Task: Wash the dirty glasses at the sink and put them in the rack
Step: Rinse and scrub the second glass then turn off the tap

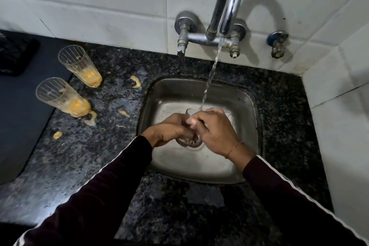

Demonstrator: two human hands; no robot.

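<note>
While water runs: stream from tap (227, 0) falls into sink (235, 168), landing right at the hands.
Glass in hand: clear glass (189, 114) held over drain area, mid-basin; rim pokes up btwn the two hands, base low by the drain.
L hand: left hand (166, 131) wraps fingers round the glass from the left side, gripping it.
R hand: right hand (214, 131) curls over the glass from the right; fingers look to be rubbing the rim, prob. partly inside, view poor.
Sink edges: basin walls close on all sides of the hands; far wall under the tap, near wall just by the wrists.
Open room: granite counter (111, 156) left of sink, w/ yellow spill blobs.
Dirty glasses: two standing left, well apart from sink; far glass (79, 66), near glass (61, 97), both w/ yellow residue at bottom.
Far left: dark mat (16, 56) at counter edge.
Right: tiled wall (343, 126) near the sink.
</note>
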